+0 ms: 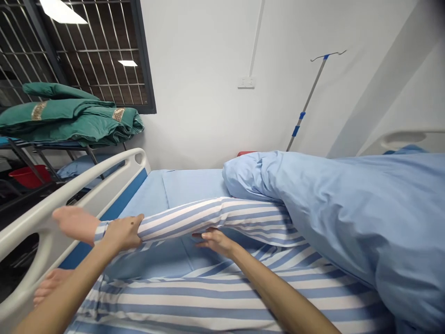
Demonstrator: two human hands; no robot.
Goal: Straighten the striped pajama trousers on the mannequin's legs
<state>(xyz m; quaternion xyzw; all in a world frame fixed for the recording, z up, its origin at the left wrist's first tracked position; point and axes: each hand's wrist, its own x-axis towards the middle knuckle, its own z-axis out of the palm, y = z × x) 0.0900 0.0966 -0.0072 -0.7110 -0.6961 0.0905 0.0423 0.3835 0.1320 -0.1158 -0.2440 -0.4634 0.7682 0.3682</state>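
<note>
A raised leg in blue-and-white striped trousers stretches across the bed, slightly bent at the knee, with its bare foot over the footboard side. My left hand wraps around the lower leg just above the ankle, over the trouser cloth. Below the knee is my right hand, its fingers apart and pointing left; whether it touches the cloth I cannot tell. The second striped leg lies flat on the bed nearer me, its bare foot partly behind my left forearm.
A light blue quilt covers the upper body on the right. The white footboard rises at the left. Behind are an IV pole, a wall socket, folded green bedding and a red bucket.
</note>
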